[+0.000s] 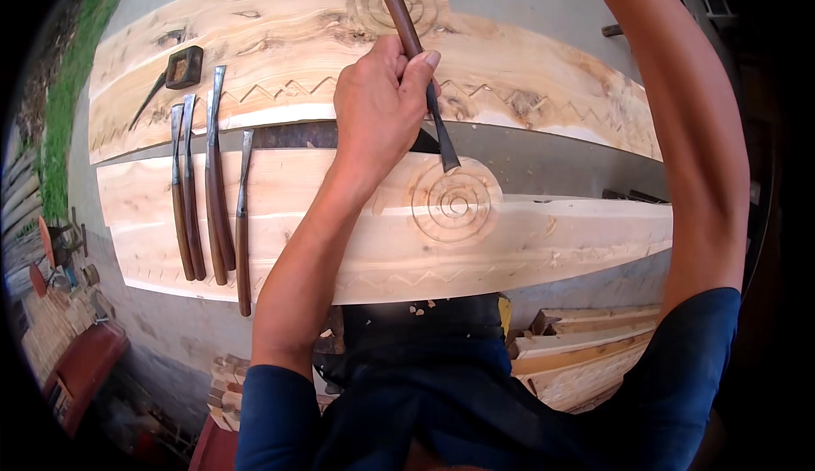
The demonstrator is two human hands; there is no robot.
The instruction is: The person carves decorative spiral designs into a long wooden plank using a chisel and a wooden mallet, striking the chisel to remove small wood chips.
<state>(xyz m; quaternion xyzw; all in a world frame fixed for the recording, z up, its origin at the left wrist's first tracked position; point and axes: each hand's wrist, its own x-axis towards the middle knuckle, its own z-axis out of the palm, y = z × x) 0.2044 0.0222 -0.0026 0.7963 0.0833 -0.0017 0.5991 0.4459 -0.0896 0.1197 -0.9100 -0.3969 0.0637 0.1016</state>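
My left hand (382, 102) is closed round a long chisel (401, 14) with a brown wooden handle and a dark metal blade. The chisel leans, its handle rising past the top edge of the view. Its flared cutting end is at the upper rim of a carved pattern of concentric rings (456, 205); whether it touches the wood I cannot tell. That pattern lies on the nearer pale wooden board (382, 246), which also bears a faint zigzag line. My right forearm (692, 123) reaches up and out of the picture, so the right hand is unseen.
Several wood-handled chisels (217, 157) lie across the nearer board's left part. A farther board (280, 47) carries another ring pattern, a zigzag, a small dark square box (184, 67) and a thin dark tool (149, 98). Cut timber (586, 344) is stacked at lower right.
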